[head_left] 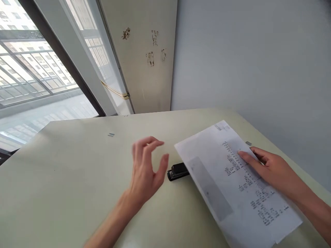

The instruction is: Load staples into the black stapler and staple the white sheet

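Observation:
My right hand point(269, 167) grips a stack of printed paper sheets point(207, 155) by its right edge, thumb on top and fingers underneath. The stack is tilted above the table. A black stapler point(179, 171) lies on the table, its right part hidden beneath the paper. To the left of the stapler, my left hand point(147, 165) hovers with fingers curled and thumb apart, holding nothing. A gap separates it from both the paper and the stapler.
The pale table point(77, 179) has strips of staples point(111, 134) near its far side. A small grey piece point(248, 143) lies beyond the paper at right. Behind are a grey wall point(245, 62), a stained cream panel point(147, 79) and a window point(33, 65) at left.

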Demonstrator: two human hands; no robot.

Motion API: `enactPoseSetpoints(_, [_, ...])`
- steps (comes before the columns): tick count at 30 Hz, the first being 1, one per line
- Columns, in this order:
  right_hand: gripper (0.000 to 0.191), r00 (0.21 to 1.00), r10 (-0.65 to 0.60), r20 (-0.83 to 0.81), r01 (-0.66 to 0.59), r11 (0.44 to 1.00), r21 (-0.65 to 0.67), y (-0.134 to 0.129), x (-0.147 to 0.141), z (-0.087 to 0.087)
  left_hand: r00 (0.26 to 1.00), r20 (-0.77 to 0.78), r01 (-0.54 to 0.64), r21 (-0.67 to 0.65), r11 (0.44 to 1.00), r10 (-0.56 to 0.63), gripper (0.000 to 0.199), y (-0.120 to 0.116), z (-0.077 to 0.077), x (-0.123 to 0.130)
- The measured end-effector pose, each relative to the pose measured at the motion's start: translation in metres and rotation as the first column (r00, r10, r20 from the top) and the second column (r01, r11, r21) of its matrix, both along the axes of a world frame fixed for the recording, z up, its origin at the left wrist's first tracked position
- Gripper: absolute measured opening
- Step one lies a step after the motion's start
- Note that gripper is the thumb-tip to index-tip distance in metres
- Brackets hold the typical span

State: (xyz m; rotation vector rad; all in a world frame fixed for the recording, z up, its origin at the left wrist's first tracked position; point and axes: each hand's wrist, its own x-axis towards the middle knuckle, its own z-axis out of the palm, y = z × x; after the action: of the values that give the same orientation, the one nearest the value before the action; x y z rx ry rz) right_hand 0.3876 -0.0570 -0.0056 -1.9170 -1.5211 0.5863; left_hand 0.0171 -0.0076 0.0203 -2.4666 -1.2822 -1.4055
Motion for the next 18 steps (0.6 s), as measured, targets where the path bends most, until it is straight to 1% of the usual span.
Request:
enactPoseSetpoints(1, [0.048, 0.997, -0.016, 0.074, 0.025, 0.993, -0.115, 0.002, 0.010, -0.009, 0.996, -0.051, 0.075, -0.091, 0.993, -0.080, 0.030, -0.001, -0.008, 0.003])
enactPoseSetpoints(2, [0.053, 0.985, -0.048, 0.166, 0.067, 0.991, -0.113, 0.002, 0.017, -0.018, 0.981, -0.098, 0.145, -0.182, 0.973, -0.165, 0.034, -0.002, -0.016, 0.006])
enactPoseSetpoints(3, [0.061, 0.962, -0.089, 0.260, 0.104, 0.993, -0.045, 0.001, 0.020, -0.028, 0.963, -0.131, 0.195, -0.261, 0.945, -0.235, 0.039, -0.003, -0.023, 0.008])
enactPoseSetpoints(4, [0.072, 0.932, -0.110, 0.346, 0.109, 0.994, 0.025, -0.001, 0.020, -0.037, 0.945, -0.152, 0.230, -0.323, 0.918, -0.290, 0.043, -0.004, -0.029, 0.009])
enactPoseSetpoints(5, [0.078, 0.905, -0.098, 0.414, 0.085, 0.995, 0.050, -0.004, 0.018, -0.047, 0.930, -0.163, 0.251, -0.370, 0.894, -0.329, 0.047, -0.005, -0.035, 0.010])
enactPoseSetpoints(6, [0.078, 0.889, -0.071, 0.453, 0.052, 0.997, 0.054, -0.007, 0.013, -0.056, 0.923, -0.161, 0.261, -0.406, 0.876, -0.350, 0.048, -0.005, -0.040, 0.011])
enactPoseSetpoints(8, [0.071, 0.890, 0.076, 0.449, -0.079, 0.997, -0.011, -0.014, 0.002, -0.069, 0.924, -0.125, 0.269, -0.459, 0.847, -0.361, 0.042, -0.005, -0.047, 0.010])
enactPoseSetpoints(9, [0.068, 0.884, 0.173, 0.435, -0.160, 0.985, -0.067, -0.017, -0.004, -0.074, 0.929, -0.099, 0.269, -0.481, 0.834, -0.357, 0.037, -0.005, -0.049, 0.010])
enactPoseSetpoints(11, [0.067, 0.864, 0.249, 0.438, -0.231, 0.968, -0.094, -0.017, -0.015, -0.079, 0.940, -0.049, 0.266, -0.514, 0.815, -0.337, 0.030, -0.005, -0.052, 0.010])
enactPoseSetpoints(15, [0.065, 0.852, 0.260, 0.455, -0.261, 0.963, -0.063, 0.001, -0.026, -0.079, 0.953, 0.003, 0.256, -0.546, 0.797, -0.304, 0.024, -0.004, -0.051, 0.009])
enactPoseSetpoints(18, [0.062, 0.848, 0.253, 0.465, -0.268, 0.963, -0.036, 0.020, -0.027, -0.079, 0.963, 0.015, 0.233, -0.547, 0.804, -0.268, 0.022, -0.005, -0.047, 0.005])
